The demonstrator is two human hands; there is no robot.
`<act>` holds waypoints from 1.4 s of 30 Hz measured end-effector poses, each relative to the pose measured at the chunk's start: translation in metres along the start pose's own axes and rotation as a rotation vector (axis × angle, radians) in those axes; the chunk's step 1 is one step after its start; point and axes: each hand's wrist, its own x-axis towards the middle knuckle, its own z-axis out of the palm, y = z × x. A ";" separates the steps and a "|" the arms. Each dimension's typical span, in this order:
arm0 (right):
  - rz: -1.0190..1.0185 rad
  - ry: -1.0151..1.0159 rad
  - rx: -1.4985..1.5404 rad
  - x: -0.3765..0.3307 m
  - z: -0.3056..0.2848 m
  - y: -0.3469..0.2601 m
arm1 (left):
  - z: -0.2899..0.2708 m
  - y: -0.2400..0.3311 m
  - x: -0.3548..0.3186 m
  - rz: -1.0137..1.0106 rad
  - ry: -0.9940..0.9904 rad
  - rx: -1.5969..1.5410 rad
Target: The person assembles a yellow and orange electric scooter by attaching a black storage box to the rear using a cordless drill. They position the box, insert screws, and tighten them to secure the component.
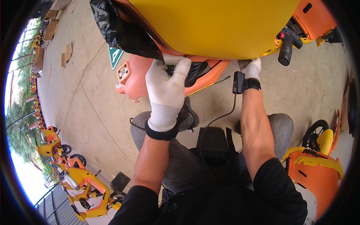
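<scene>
My left hand point(165, 86), in a white knit glove, is at the lower edge of a large yellow body panel point(217, 26). Its thumb and fingers are bent together there; whatever lies between them is hidden. A black coil spring point(193, 75) shows just right of that thumb. Further right, my right hand point(252, 68), gloved too, reaches up to the underside of the same panel, its fingers mostly hidden behind the edge. Below the panel sits an orange fender point(133, 78). Crumpled black plastic sheeting point(127, 37) hangs at the panel's left side.
A cordless drill point(287, 47) rests by the panel's right end. From a small black box point(238, 82) at my right wrist, a cable runs down between my knees. Yellow-orange scooters point(90, 191) stand lower left; orange body parts point(315, 180) lie lower right. Cardboard pieces point(66, 54) dot the concrete floor.
</scene>
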 end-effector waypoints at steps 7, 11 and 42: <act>-0.002 0.009 0.000 -0.001 0.002 0.002 | -0.002 -0.006 0.003 0.133 0.059 0.094; 0.017 0.028 0.000 0.000 -0.001 0.002 | 0.004 -0.006 -0.001 0.226 0.084 0.159; -0.020 -0.067 0.019 0.008 -0.002 0.002 | -0.022 -0.011 -0.004 -0.353 -0.333 -0.388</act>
